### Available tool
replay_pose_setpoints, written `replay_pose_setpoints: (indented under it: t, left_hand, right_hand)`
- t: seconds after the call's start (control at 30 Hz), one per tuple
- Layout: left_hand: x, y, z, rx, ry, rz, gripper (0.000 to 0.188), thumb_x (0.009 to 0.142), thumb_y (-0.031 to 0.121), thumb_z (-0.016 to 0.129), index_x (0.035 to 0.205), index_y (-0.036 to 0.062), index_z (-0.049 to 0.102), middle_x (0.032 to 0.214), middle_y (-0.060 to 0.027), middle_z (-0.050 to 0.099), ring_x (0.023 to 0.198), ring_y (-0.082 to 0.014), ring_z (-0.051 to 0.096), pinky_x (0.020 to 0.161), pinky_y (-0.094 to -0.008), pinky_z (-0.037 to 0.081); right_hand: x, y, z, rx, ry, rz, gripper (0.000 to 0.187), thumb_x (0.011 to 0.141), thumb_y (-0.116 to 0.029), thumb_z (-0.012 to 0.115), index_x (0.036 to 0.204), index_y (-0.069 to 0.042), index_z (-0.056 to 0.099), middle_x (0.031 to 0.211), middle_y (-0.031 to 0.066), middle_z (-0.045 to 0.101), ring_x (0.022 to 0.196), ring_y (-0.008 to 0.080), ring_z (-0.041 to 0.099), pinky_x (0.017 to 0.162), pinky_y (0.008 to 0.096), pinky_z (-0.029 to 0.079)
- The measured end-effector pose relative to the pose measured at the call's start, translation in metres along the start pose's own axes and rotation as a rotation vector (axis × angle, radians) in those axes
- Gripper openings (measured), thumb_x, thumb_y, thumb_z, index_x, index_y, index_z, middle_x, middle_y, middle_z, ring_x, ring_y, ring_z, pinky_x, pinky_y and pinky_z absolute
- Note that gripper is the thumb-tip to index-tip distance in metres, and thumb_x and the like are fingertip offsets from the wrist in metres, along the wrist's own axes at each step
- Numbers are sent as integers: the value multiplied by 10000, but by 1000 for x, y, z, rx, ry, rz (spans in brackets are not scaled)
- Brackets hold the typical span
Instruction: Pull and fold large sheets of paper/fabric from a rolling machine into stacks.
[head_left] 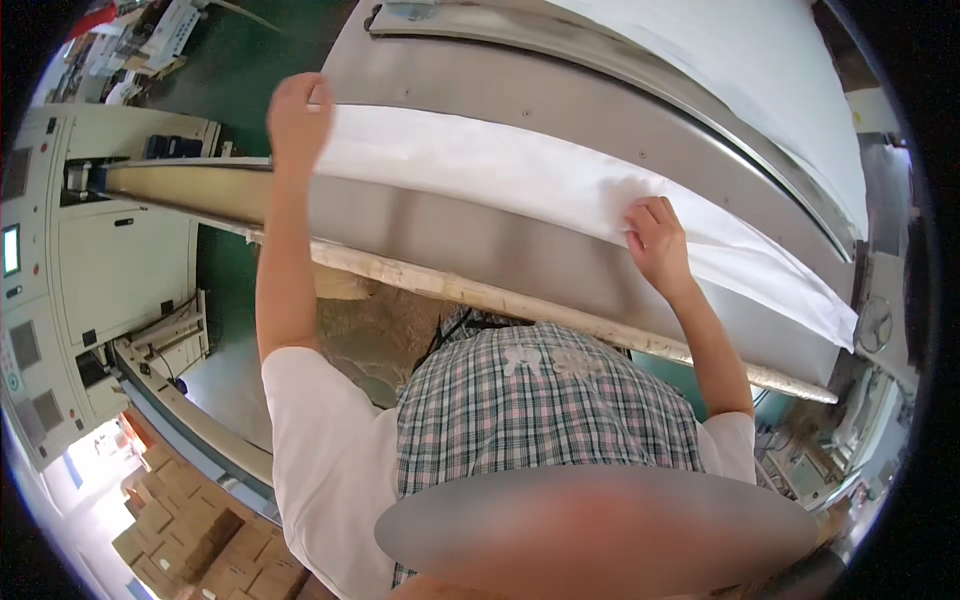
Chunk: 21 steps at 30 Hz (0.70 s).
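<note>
Between both grips, white sheet [520, 175], edge pinched

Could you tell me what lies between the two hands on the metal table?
In the head view, only the white sheet spans from the left hand to the right hand, lying on the metal table; nothing else is there.

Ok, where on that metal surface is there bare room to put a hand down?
Bare metal panel runs between the white sheet and the pale front edge bar, between both hands. Left hand and right hand crowd the sheet's edge.
</note>
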<state>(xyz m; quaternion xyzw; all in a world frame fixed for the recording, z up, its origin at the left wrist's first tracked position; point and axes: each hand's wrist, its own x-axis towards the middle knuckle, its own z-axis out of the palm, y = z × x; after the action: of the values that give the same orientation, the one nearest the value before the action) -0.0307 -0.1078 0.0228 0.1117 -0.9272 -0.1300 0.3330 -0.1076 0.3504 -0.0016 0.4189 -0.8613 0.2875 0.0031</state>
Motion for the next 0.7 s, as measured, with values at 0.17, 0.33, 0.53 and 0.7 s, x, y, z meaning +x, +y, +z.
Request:
replay_pose_setpoints:
  t: [0.17, 0.33, 0.53, 0.7]
  left_hand:
    - [0, 119, 74, -167, -363, 234, 198, 780, 253, 603, 781, 55, 593, 801, -107, 588, 763, -291, 568, 679, -391, 443]
    - [-49, 130, 132, -124, -539, 17, 318, 835, 302, 507, 674, 33, 554, 717, -175, 574, 673, -353, 546, 607, -460, 415]
    - [-101, 82, 87, -55, -572, -40, 263, 858, 210, 422, 758, 16, 568, 765, -199, 572, 705, -379, 531, 635, -464, 406]
    - [-122, -29, 40, 291, -549, -47, 291, 869, 269, 414, 791, 30, 561, 751, -183, 560, 708, -372, 534, 625, -463, 412]
  right_hand:
    - [-1, -4, -1, -92, 17, 66, 224, 592, 47, 584, 797, -27, 534, 852, 107, 523, 816, 299, 503, 712, 377, 440]
    - [-15, 16, -8, -173, 32, 167, 377, 581, 9, 610, 937, -50, 502, 956, 122, 475, 882, 332, 483, 803, 397, 411]
    - [-69, 50, -52, -199, -17, 314, 448, 570, 3, 623, 983, -78, 468, 1001, 110, 435, 878, 305, 496, 716, 368, 452]
    - [-85, 86, -84, -213, -77, 276, 469, 570, -10, 641, 998, -95, 469, 998, 108, 431, 876, 288, 509, 680, 361, 468]
